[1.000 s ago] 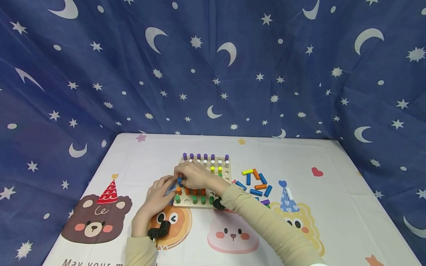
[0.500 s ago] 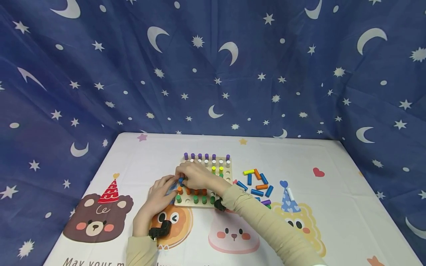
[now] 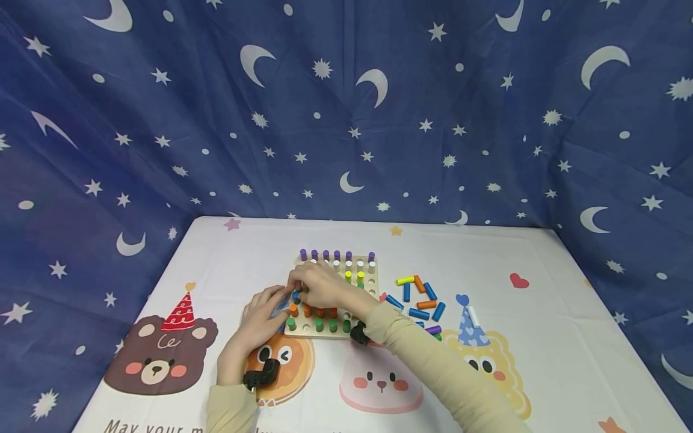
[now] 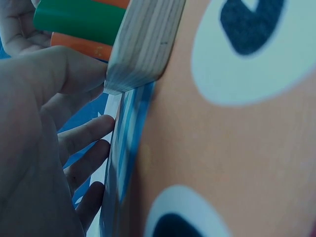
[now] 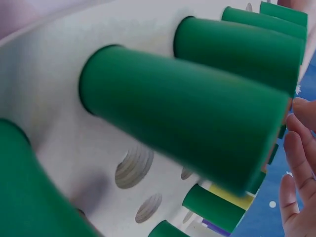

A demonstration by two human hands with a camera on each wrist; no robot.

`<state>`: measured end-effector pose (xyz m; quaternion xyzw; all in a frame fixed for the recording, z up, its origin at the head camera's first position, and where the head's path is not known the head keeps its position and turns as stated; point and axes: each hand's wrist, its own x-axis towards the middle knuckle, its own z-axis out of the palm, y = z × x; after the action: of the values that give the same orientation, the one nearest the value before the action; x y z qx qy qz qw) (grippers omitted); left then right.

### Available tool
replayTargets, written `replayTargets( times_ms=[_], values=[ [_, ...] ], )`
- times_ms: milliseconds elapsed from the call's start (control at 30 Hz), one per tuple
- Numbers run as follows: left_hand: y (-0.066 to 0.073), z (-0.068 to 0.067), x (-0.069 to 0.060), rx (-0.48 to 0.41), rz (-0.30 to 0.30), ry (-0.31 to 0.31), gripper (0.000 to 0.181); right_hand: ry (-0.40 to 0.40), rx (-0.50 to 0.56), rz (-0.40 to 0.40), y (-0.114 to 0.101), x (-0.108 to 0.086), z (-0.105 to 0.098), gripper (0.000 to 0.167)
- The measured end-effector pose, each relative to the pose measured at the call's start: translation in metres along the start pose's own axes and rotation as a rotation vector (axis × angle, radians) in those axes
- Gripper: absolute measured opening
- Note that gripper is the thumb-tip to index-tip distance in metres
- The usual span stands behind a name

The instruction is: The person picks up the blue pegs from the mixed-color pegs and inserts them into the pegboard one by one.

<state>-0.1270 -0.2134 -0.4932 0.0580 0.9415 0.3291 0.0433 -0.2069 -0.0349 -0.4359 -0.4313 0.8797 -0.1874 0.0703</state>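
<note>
A wooden pegboard (image 3: 325,333) lies on the table with rows of coloured pegs standing in its holes. My right hand (image 3: 322,287) reaches over the board and pinches a blue peg (image 3: 296,297) near its left side. My left hand (image 3: 261,316) rests at the board's left edge. Its thumb (image 4: 74,69) touches the board's corner, and its other fingers extend along the side. Near it stand orange pegs (image 3: 294,310) and green pegs (image 3: 291,325). Large green pegs (image 5: 182,113) fill the right wrist view. My right hand and forearm hide the middle of the board.
Loose pegs lie right of the board, among them several blue pegs (image 3: 419,314), orange pegs (image 3: 426,305), a yellow peg (image 3: 405,281) and a white peg (image 3: 473,316). The tablecloth (image 3: 238,252) has printed cartoon animals. A blue star-patterned curtain (image 3: 303,120) hangs behind.
The head view has shifted very slightly. Both hands stay in nearly the same place on the board, with the right fingers still at the blue peg.
</note>
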Motion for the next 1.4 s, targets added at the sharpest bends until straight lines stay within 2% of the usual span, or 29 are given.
replayTargets(
  times_ms=[267,733,933,1133,1400],
  values=[
    [0.003,0.002,0.000,-0.027,-0.014,-0.016,0.055,0.013,0.042,0.002,0.006,-0.013,-0.010,0.016],
    [0.003,0.002,0.002,-0.008,-0.015,-0.017,0.055,0.049,0.021,0.018,0.021,-0.042,-0.026,0.018],
    [0.002,0.002,0.002,-0.004,-0.008,-0.009,0.055,0.055,-0.031,0.047,0.025,-0.055,-0.033,0.018],
    [0.002,0.002,0.001,-0.001,-0.004,-0.010,0.054,0.091,-0.053,0.055,0.032,-0.075,-0.041,0.017],
    [0.000,0.000,0.001,0.001,-0.007,-0.014,0.054,0.123,-0.073,0.107,0.048,-0.104,-0.046,0.017]
  ],
)
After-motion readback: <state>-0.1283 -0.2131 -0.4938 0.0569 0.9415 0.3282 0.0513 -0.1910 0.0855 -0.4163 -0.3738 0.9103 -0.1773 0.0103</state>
